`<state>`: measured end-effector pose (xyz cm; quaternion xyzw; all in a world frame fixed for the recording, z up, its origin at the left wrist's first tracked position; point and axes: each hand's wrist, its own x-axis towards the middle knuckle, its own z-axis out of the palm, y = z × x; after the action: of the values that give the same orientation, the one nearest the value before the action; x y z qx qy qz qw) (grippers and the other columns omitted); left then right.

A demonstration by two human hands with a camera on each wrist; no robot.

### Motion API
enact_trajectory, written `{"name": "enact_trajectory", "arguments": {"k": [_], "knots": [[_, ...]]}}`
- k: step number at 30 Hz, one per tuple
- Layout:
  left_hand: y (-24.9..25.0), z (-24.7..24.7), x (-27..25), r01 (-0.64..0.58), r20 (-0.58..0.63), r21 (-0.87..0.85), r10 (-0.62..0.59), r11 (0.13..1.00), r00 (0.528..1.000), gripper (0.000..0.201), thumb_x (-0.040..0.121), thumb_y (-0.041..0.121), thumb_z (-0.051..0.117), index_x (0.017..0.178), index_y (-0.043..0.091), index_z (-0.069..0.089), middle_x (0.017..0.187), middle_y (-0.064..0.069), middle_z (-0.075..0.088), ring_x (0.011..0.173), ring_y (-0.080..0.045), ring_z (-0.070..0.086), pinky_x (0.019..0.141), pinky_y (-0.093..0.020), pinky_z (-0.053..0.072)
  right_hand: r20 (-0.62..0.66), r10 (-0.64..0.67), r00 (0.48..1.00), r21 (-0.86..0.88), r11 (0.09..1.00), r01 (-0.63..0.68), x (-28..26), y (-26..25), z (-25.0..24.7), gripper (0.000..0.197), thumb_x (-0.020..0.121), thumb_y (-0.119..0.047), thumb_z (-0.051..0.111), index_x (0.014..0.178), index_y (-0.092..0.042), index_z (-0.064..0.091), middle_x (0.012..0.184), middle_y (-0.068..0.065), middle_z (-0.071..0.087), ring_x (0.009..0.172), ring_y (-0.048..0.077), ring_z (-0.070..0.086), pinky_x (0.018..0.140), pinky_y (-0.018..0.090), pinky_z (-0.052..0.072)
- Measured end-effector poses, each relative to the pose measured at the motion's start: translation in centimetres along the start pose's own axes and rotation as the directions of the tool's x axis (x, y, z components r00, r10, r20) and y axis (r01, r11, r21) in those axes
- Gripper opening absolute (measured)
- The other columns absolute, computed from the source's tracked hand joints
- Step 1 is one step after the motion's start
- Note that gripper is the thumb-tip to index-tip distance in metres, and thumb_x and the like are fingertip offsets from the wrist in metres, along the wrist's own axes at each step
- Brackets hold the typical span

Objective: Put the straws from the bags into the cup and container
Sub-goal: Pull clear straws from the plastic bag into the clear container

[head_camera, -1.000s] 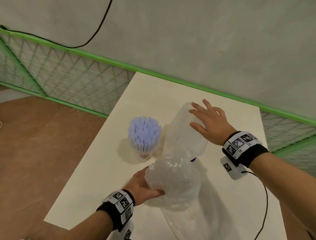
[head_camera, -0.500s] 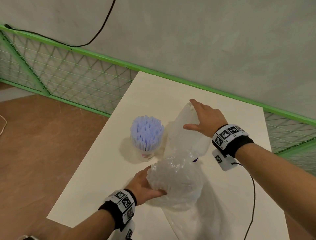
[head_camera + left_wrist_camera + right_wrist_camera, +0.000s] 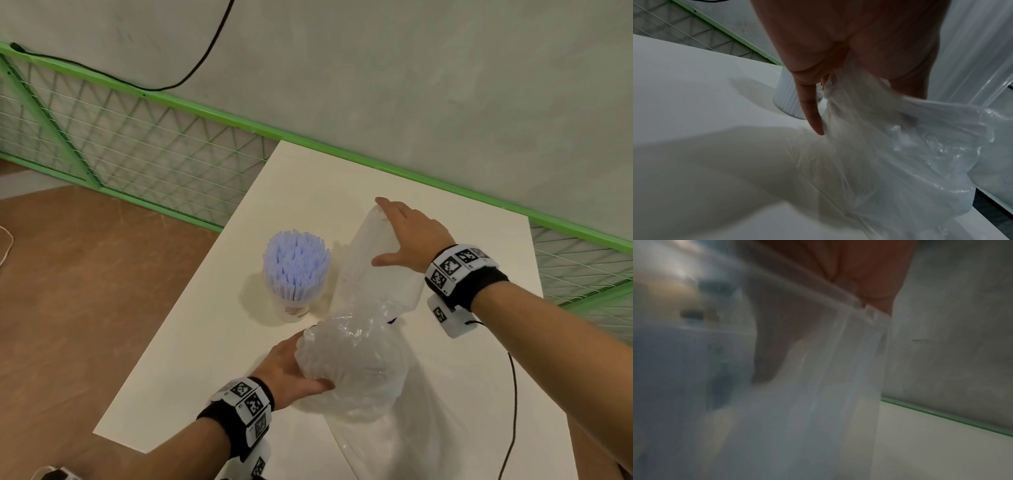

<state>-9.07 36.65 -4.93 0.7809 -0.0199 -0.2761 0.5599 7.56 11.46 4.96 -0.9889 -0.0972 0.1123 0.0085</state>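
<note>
A clear cup (image 3: 294, 274) packed with pale blue straws stands on the white table (image 3: 171, 394); its base shows in the left wrist view as the cup (image 3: 787, 100). Right of it stands a tall translucent container (image 3: 370, 274). My right hand (image 3: 411, 236) lies over its top, fingers straight, thumb spread down its near side. In the right wrist view the container wall (image 3: 818, 386) fills the picture below the right hand (image 3: 869, 264). My left hand (image 3: 291, 370) grips a crumpled clear bag (image 3: 352, 363) in front of the container. The left wrist view shows this hand (image 3: 838, 48) pinching the bag (image 3: 900, 146).
A flat clear plastic sheet (image 3: 428, 445) trails from the bag toward the table's near right corner. A black cable (image 3: 512, 394) hangs from my right wrist. A green mesh fence (image 3: 137, 154) runs behind the table, with brown floor on the left.
My right hand has come down from hovering with spread fingers and now lies on the container's top with fingers together. The left hand keeps its grip on the bag.
</note>
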Motion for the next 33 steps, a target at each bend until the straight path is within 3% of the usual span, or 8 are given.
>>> {"name": "enact_trajectory", "arguments": {"k": [3, 6, 10, 13, 17, 22, 26, 33], "knots": [[0.0, 0.0, -0.1, -0.007, 0.003, 0.012, 0.007, 1.0, 1.0, 0.059, 0.067, 0.023, 0.089, 0.104, 0.051, 0.054, 0.1, 0.041, 0.064, 0.099, 0.015, 0.061, 0.088, -0.011, 0.046, -0.052, 0.022, 0.998, -0.009, 1.0, -0.023, 0.1, -0.3, 0.3, 0.115, 0.07, -0.067, 0.073, 0.154, -0.028, 0.005, 0.153, 0.0, 0.033, 0.125, 0.028, 0.049, 0.094, 0.046, 0.049], [0.0, 0.0, -0.1, -0.003, 0.004, 0.006, 0.003, 1.0, 1.0, 0.059, 0.067, 0.023, 0.089, 0.103, 0.053, 0.053, 0.099, 0.043, 0.063, 0.097, 0.017, 0.06, 0.086, -0.008, 0.045, -0.017, -0.006, 1.0, -0.085, 0.996, 0.005, 0.3, -0.4, 0.4, 0.125, 0.068, -0.066, 0.075, 0.155, -0.024, -0.004, 0.158, 0.0, 0.024, 0.129, 0.027, 0.045, 0.097, 0.046, 0.045], [0.1, 0.0, -0.1, -0.016, 0.0, 0.013, 0.016, 1.0, 1.0, 0.061, 0.065, 0.026, 0.09, 0.106, 0.054, 0.053, 0.102, 0.04, 0.064, 0.099, 0.015, 0.061, 0.09, -0.013, 0.046, -0.039, -0.026, 0.999, -0.199, 0.98, 0.018, -0.2, -0.7, 1.0, 0.137, 0.064, -0.074, 0.071, 0.151, -0.024, -0.021, 0.163, -0.005, 0.009, 0.144, 0.023, 0.026, 0.109, 0.053, 0.032], [0.0, 0.1, -0.1, -0.017, -0.003, 0.012, 0.017, 1.0, 1.0, 0.06, 0.065, 0.027, 0.089, 0.105, 0.054, 0.054, 0.102, 0.038, 0.065, 0.099, 0.014, 0.061, 0.091, -0.016, 0.047, -0.013, -0.045, 0.999, -0.149, 0.988, 0.042, -0.4, -0.8, 0.7, 0.126, 0.068, -0.082, 0.058, 0.152, -0.027, -0.019, 0.164, -0.009, 0.0, 0.149, 0.024, 0.014, 0.113, 0.06, 0.021], [-0.1, 0.1, -0.1, -0.018, -0.005, 0.008, 0.018, 1.0, 1.0, 0.058, 0.064, 0.029, 0.089, 0.105, 0.054, 0.056, 0.104, 0.033, 0.067, 0.102, 0.009, 0.063, 0.096, -0.023, 0.049, -0.027, 0.021, 0.999, 0.0, 1.0, -0.021, -0.1, -1.3, -0.2, 0.111, 0.072, -0.076, 0.062, 0.153, -0.034, -0.002, 0.16, -0.007, 0.02, 0.137, 0.027, 0.037, 0.102, 0.058, 0.037], [0.2, 0.1, -0.4, -0.035, 0.002, 0.011, 0.035, 0.999, 0.999, 0.059, 0.068, 0.022, 0.089, 0.107, 0.051, 0.055, 0.102, 0.038, 0.065, 0.099, 0.014, 0.061, 0.087, -0.01, 0.046, -0.04, 0.08, 0.996, -0.071, 0.994, -0.083, 0.2, -2.3, 0.2, 0.115, 0.065, -0.076, 0.068, 0.15, -0.033, 0.004, 0.153, -0.004, 0.033, 0.126, 0.028, 0.048, 0.093, 0.056, 0.042], [0.2, 0.1, -0.5, -0.028, 0.002, 0.007, 0.028, 1.0, 1.0, 0.058, 0.069, 0.018, 0.088, 0.105, 0.049, 0.054, 0.097, 0.043, 0.063, 0.095, 0.018, 0.06, 0.079, -0.002, 0.044, -0.08, 0.103, 0.991, -0.094, 0.989, -0.111, 0.4, -2.6, 0.4, 0.099, 0.066, -0.078, 0.064, 0.14, -0.032, 0.019, 0.137, -0.003, 0.045, 0.113, 0.028, 0.053, 0.086, 0.052, 0.043], [-0.1, 0.1, -0.3, -0.033, 0.011, 0.02, 0.033, 0.999, 0.999, 0.058, 0.068, 0.023, 0.089, 0.106, 0.051, 0.056, 0.101, 0.04, 0.064, 0.098, 0.016, 0.06, 0.083, -0.003, 0.044, -0.114, 0.137, 0.984, 0.01, 0.991, -0.136, 0.6, -2.5, 0.6, 0.082, 0.072, -0.065, 0.069, 0.134, -0.03, 0.027, 0.128, -0.005, 0.049, 0.112, 0.026, 0.051, 0.086, 0.05, 0.044]]}}
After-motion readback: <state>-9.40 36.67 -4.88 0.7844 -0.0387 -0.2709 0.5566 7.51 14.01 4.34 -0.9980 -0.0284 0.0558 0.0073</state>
